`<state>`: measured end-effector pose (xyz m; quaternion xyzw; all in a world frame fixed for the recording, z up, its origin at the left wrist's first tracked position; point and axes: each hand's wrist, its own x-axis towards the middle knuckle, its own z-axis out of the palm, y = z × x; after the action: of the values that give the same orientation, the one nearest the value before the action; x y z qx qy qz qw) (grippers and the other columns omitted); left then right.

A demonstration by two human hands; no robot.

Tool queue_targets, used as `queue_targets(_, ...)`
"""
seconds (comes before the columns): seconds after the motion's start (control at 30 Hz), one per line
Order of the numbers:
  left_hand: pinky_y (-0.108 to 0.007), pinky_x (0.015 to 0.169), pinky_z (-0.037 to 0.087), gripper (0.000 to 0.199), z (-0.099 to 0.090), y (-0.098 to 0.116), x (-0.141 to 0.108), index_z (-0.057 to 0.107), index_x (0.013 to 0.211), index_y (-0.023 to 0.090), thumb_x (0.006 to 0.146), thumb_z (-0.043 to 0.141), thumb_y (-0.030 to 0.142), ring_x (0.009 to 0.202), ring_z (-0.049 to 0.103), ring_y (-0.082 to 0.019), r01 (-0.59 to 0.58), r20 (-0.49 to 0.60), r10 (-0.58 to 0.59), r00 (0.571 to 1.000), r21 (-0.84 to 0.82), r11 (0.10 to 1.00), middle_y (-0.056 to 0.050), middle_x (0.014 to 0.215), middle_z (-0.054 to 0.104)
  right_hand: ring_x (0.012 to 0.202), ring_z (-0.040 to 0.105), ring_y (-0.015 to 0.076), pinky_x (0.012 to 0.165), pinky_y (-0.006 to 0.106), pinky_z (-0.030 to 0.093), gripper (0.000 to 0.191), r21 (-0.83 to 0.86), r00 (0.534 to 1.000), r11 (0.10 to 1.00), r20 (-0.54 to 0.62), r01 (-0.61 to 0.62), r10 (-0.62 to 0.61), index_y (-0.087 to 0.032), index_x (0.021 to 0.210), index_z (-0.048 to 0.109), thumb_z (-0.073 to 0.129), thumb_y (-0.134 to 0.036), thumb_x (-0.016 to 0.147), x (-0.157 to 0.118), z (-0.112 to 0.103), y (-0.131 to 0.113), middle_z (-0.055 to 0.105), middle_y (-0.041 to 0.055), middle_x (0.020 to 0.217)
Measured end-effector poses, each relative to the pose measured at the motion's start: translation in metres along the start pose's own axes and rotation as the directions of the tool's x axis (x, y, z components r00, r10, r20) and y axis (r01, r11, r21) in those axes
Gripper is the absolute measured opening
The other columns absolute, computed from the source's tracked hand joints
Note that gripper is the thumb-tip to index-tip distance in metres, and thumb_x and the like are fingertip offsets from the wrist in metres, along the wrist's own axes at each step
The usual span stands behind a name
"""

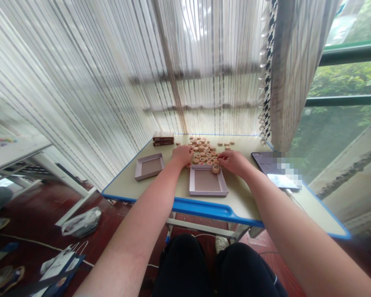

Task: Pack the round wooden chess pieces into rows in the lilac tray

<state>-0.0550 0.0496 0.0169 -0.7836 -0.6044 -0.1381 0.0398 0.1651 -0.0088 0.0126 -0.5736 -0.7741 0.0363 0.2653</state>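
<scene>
Round wooden xiangqi pieces (pixel 202 155) with painted characters lie in a loose heap between my hands. My left hand (pixel 182 155) is at the heap's left side, its fingers curled and closed at a piece near the fingertips. On the right, my right hand (pixel 233 161) has thumb and fingers pinched at a piece at the heap's edge; the fingers partly hide it. Just in front stands a shallow open box (pixel 207 192) with pale walls. One larger-looking piece (pixel 215 169) rests at its far right corner; I cannot tell whether inside or on the rim.
Another shallow tray or lid (pixel 150 167) lies to the left. Two stacked brown boxes (pixel 163 138) stand at the back left. A phone or tablet (pixel 275 171) with a cable lies right. The table has a blue raised edge (pixel 204 207). Bags (pixel 82 221) lie on the floor.
</scene>
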Motion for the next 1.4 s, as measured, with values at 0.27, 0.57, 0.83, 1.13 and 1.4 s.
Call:
queue_targets(0.27, -0.033, 0.085, 0.042, 0.031, 0.000, -0.001, 0.001, 0.066, 0.098, 0.024, 0.085, 0.040, 0.035, 0.100, 0.056, -0.022, 0.008, 0.000, -0.008, 1.000, -0.032, 0.999, -0.007, 0.105, 0.064, 0.075, 0.059, 0.0162, 0.065, 0.024, 0.041, 0.022, 0.009, 1.000, 1.000, -0.016, 0.012, -0.012, -0.021, 0.084, 0.070, 0.051, -0.028, 0.077, 0.001, 0.001, 0.003, 0.068, 0.0037, 0.085)
queue_targets(0.57, -0.026, 0.070, 0.046, 0.026, -0.011, -0.001, -0.005, 0.070, 0.086, 0.022, 0.069, 0.059, 0.040, 0.075, 0.060, -0.016, -0.095, 0.153, 0.134, 0.979, -0.243, 0.965, -0.002, 0.080, 0.068, 0.076, 0.059, 0.0163, 0.066, 0.024, 0.041, 0.021, 0.003, 1.000, 1.000, -0.015, 0.011, -0.011, -0.021, 0.083, 0.070, 0.051, -0.027, 0.077, 0.001, 0.000, 0.002, 0.068, 0.0038, 0.085)
queue_targets(0.83, -0.028, 0.071, 0.045, 0.035, -0.005, -0.004, -0.002, 0.071, 0.075, 0.019, 0.070, 0.056, 0.050, 0.078, 0.059, -0.018, -0.152, 0.058, 0.162, 0.985, -0.148, 0.977, -0.006, 0.079, 0.067, 0.075, 0.059, 0.0159, 0.064, 0.023, 0.040, 0.021, -0.002, 1.000, 1.000, 0.003, -0.006, 0.006, -0.020, 0.083, 0.070, 0.052, -0.029, 0.076, 0.000, -0.001, -0.001, 0.068, 0.0037, 0.084)
queue_targets(1.13, -0.027, 0.074, 0.045, 0.039, -0.005, -0.011, 0.000, 0.072, 0.082, 0.021, 0.066, 0.059, 0.054, 0.077, 0.060, -0.018, -0.174, 0.072, 0.194, 0.978, -0.219, 0.960, -0.004, 0.077, 0.068, 0.075, 0.058, 0.0155, 0.065, 0.023, 0.040, 0.020, 0.001, 0.999, 0.999, 0.016, -0.034, 0.034, -0.021, 0.083, 0.070, 0.052, -0.028, 0.076, -0.001, 0.000, 0.000, 0.068, 0.0030, 0.085)
queue_targets(1.4, -0.025, 0.076, 0.045, 0.028, -0.008, -0.013, -0.001, 0.073, 0.086, 0.022, 0.069, 0.060, 0.040, 0.078, 0.061, -0.017, -0.202, 0.097, 0.232, 0.968, -0.253, 0.946, -0.002, 0.075, 0.069, 0.078, 0.059, 0.0159, 0.068, 0.023, 0.041, 0.021, 0.025, 1.000, 0.999, -0.007, -0.026, 0.026, -0.021, 0.083, 0.070, 0.052, -0.027, 0.076, -0.001, 0.001, 0.002, 0.068, 0.0039, 0.088)
